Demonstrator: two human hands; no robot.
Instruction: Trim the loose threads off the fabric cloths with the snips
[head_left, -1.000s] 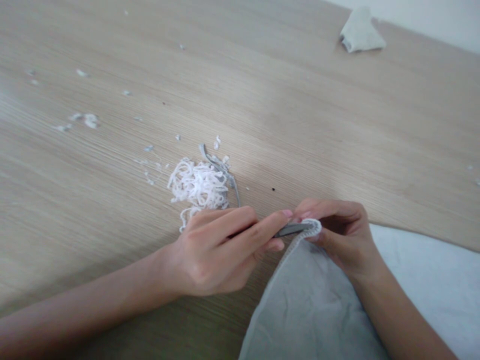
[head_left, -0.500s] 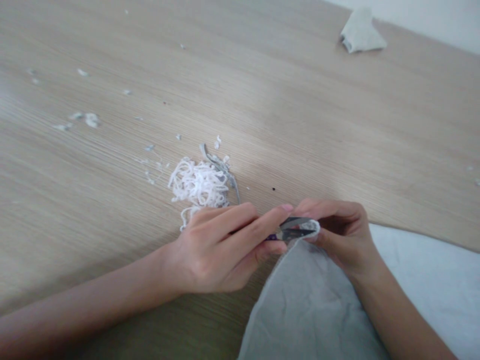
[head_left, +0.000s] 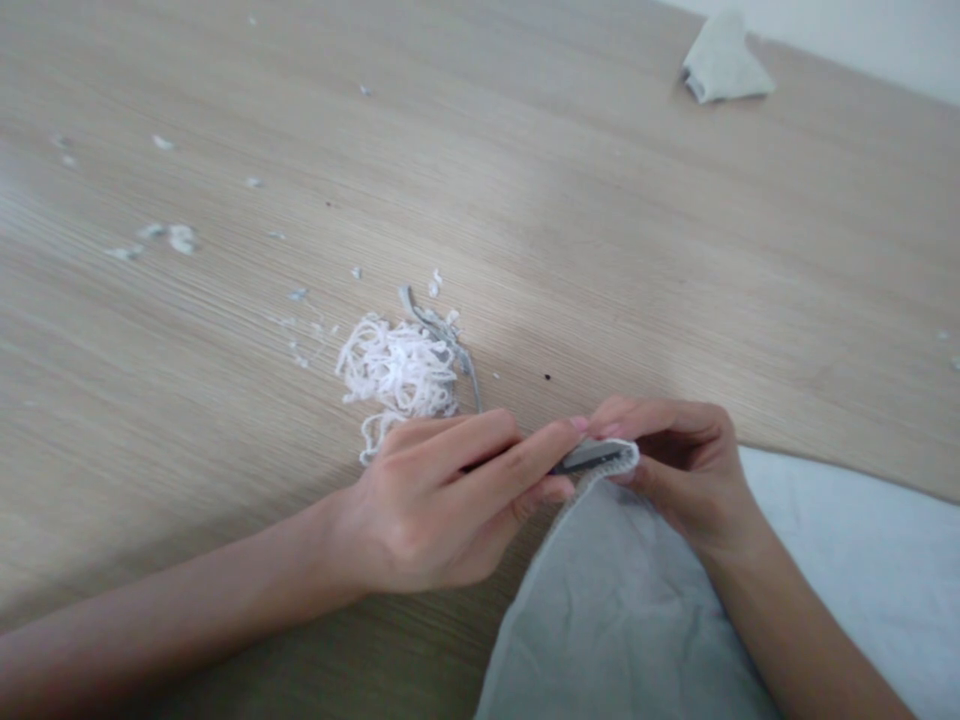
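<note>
My left hand [head_left: 457, 495] is closed around small thread snips [head_left: 589, 456], their handle mostly hidden by my fingers. The blades lie together at the folded edge of a grey cloth [head_left: 611, 600]. My right hand [head_left: 679, 460] pinches that cloth by its stitched, whitish edge, right beside the blade tips. From there the cloth hangs down toward the bottom of the view. Just beyond my left hand sits a tangled heap of white thread [head_left: 397, 365], with a thin grey strip [head_left: 450, 340] along its right side.
Small white lint scraps [head_left: 180, 238] are scattered over the wooden table [head_left: 225, 400] to the left. A folded pale cloth piece [head_left: 724, 65] lies near the far edge. White fabric [head_left: 847, 560] spreads under my right forearm.
The blades of the snips were apart at the cloth edge and are now together. Both hands have stayed nearly in place.
</note>
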